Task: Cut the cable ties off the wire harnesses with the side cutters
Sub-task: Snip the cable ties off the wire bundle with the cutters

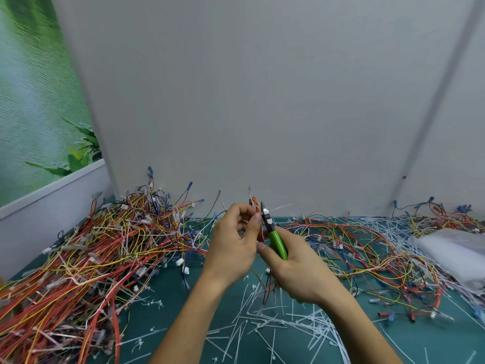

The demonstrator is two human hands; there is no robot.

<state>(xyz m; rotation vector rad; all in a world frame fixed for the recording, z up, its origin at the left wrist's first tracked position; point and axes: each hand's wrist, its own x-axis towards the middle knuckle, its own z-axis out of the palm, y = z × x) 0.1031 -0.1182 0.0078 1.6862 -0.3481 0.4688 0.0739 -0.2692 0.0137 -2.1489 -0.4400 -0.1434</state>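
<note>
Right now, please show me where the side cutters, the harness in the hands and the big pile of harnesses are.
side cutters (278, 245): head view, on the green handle.
held harness (254, 202): head view, red wires beside the cutter tip.
harness pile (105, 245): head view, middle of the left tangle.

Plain teal-green tabletop (157, 311). Bright green handles on side cutters (278, 244); black head, pale patch near pivot. Red and orange wires in held harness (259, 232). Left harness pile (91, 248) at tabletop's left edge: red, orange, yellow strands, some white and black; blue terminals, white connectors. Right harness pile (367, 248): same red-orange-yellow mix, blue tips toward far right corner. White cable ties (275, 319) strewn along near edge. Milky white bag (456, 248) at right edge. Pale grey wall (262, 101). Green leaf-print poster (31, 101) beyond left edge.
</note>
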